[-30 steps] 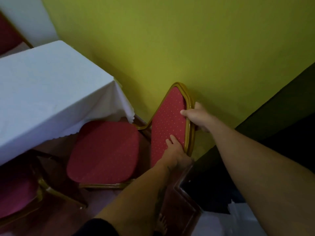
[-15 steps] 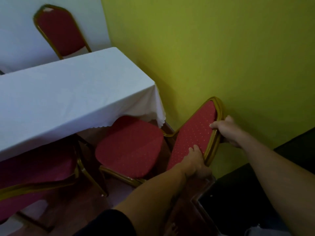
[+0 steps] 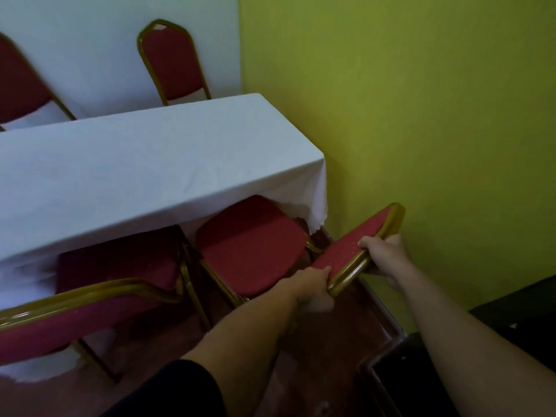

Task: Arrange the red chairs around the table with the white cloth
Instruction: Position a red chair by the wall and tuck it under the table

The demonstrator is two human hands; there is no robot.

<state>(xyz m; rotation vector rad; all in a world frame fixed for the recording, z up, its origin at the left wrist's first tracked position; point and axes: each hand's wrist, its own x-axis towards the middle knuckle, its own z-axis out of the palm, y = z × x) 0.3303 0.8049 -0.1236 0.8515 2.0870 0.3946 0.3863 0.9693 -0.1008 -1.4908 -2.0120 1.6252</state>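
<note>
Both my hands grip the backrest of a red padded chair with a gold metal frame at the table's near right corner. My left hand is closed around the lower end of the gold back rail, fingers wrapped under; my right hand is closed over the rail higher up, thumb on the red padding. The chair's seat sits partly under the hanging edge of the long table with the white cloth, just beside the yellow-green wall. A second red chair stands to its left, seat tucked under the cloth. Two more red chairs, one and another, stand on the far side against the white wall. No containers in view.
</note>
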